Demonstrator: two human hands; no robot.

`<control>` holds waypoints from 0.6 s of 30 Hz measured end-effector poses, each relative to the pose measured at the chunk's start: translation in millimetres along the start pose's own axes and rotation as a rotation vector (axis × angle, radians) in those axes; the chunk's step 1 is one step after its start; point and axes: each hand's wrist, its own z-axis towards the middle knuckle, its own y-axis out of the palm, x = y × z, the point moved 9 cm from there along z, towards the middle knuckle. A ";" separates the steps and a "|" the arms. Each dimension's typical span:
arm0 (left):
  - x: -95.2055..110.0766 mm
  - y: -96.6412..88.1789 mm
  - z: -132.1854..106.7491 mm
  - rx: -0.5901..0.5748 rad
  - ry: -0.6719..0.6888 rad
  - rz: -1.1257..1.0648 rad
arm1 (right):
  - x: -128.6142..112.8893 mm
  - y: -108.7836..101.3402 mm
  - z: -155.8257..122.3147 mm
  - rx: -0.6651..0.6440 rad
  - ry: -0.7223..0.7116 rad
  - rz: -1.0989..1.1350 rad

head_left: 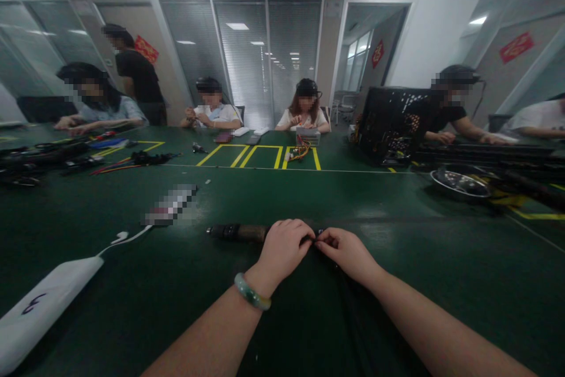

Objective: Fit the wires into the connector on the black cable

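My left hand [285, 246] is closed, its fingers curled over the end of a dark cylindrical tool [236, 232] that lies flat on the green table [397, 259]. A green bangle [251, 292] sits on that wrist. My right hand [346, 250] is closed in a pinch right beside the left, fingertips meeting it on a small dark part I cannot make out. A dark cable or strap [348, 306] runs from the hands toward me, hard to see against the table.
A white power bank [42, 306] with a white cable [126, 237] lies at the left front. Across the table sit several people with wires [298, 152], tools and yellow marked boxes [258, 156]. A black crate [388, 124] and a metal bowl [459, 183] stand at the right.
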 end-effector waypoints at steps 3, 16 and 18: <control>0.4 0.2 0.2 -0.008 -0.005 0.004 | 1.0 0.4 0.2 0.002 0.001 -0.012; -0.8 0.6 0.3 0.004 -0.002 -0.011 | 3.8 -2.7 0.1 0.047 -0.006 -0.012; -2.2 -0.2 -0.3 0.015 -0.021 -0.012 | 3.6 -3.2 -0.1 0.044 -0.003 -0.011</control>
